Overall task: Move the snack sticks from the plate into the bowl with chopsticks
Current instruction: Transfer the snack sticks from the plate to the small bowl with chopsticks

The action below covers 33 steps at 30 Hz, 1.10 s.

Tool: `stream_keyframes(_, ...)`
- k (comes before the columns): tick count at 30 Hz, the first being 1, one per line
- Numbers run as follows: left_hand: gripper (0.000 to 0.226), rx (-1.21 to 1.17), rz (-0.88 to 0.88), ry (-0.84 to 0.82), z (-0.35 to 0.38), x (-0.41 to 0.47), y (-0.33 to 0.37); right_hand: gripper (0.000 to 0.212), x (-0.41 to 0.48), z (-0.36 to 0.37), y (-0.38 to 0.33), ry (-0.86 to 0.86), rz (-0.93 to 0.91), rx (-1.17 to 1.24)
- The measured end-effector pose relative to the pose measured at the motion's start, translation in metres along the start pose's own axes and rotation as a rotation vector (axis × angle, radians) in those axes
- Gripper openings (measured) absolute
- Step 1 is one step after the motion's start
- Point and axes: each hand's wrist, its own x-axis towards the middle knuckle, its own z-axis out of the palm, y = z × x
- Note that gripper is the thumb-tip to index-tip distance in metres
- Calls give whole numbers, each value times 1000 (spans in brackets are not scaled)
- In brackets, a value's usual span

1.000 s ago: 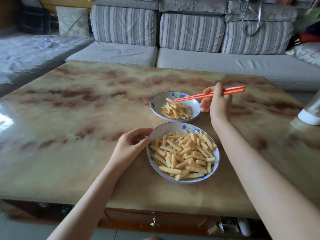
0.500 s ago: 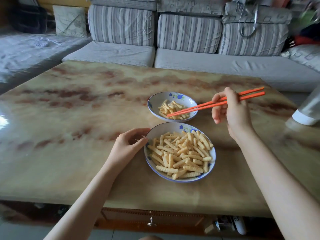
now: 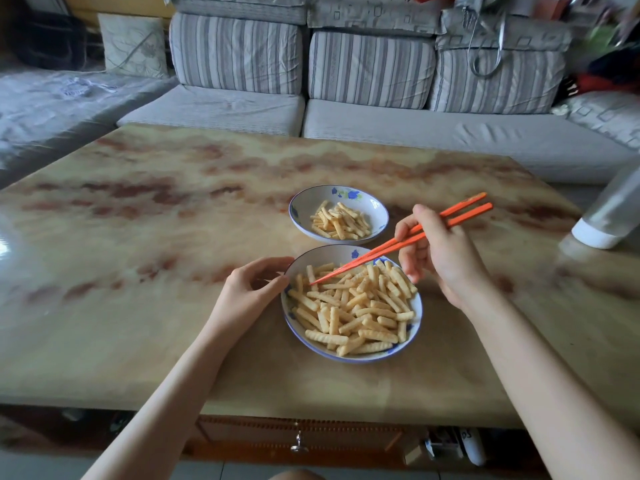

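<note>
Left hand grips the plate heaped with snack sticks; right hand holds chopsticks over it; bowl part-filled.

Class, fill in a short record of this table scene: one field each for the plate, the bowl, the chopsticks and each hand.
plate: white blue-rimmed ceramic plate, nearest, heaped with ridged yellow snack sticks
bowl: smaller white flower-patterned bowl, behind the plate, partly filled
chopsticks: orange chopsticks, tips at the plate's pile
left hand: holds the plate's rim
right hand: grips the chopsticks
</note>
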Motion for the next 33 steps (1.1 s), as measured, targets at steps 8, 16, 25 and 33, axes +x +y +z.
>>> stream_keyframes(8, 30, -1, 3, 14, 0, 1, -1, 44, 2, -7, 4, 127, -4, 88)
stream_keyframes(16, 32, -16, -2, 14, 1, 2, -3, 41, 25, -13, 0, 352, -107, 141)
stream_keyframes(25, 32, -18, 6, 13, 1, 1, 0, 47, 58, -3, 10, 376, -154, 14)
stream_keyframes(33, 32, -18, 1, 13, 0, 1, -2, 44, 33, -18, 5, 363, -198, 39)
